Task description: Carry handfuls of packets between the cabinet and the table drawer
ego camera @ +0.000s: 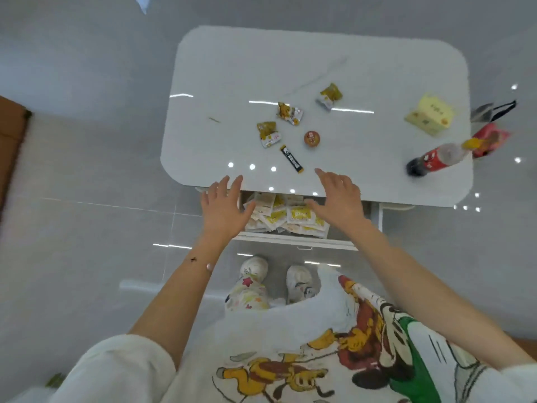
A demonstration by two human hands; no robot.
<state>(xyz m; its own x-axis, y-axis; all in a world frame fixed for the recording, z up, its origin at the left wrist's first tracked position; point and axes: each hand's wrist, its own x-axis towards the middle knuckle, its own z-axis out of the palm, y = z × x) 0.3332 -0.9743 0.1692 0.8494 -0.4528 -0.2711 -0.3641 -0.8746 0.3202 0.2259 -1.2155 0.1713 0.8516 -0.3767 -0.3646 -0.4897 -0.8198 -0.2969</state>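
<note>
Grey tiled floor [87, 158], glossy, under a white marble-look table [290, 62]. Black stick sachet [292, 159] flat on the near half of the tabletop, long axis running from 11 o'clock to 5 o'clock, yellow tip toward the near edge; printing too blurred to read. Just off the right hand [338, 199] at its 10 o'clock, not touching; farther from the left hand [223, 207], at 2 o'clock. Both hands spread flat, fingers straight, holding nothing, hovering over the open drawer [293, 239] below the table edge. Yellow-and-white packets [290, 219] piled inside, partly hidden by both palms and the tabletop overhang. Round orange snack [312, 138] at 1 o'clock from the sachet, three wrapped snacks [268, 133] [290, 113] [329, 96] beyond. Cola bottle [436, 159] at 3 o'clock by the table's right edge, yellow box [430, 114] behind it, red bag [489, 140] cut off by the bottle.
</note>
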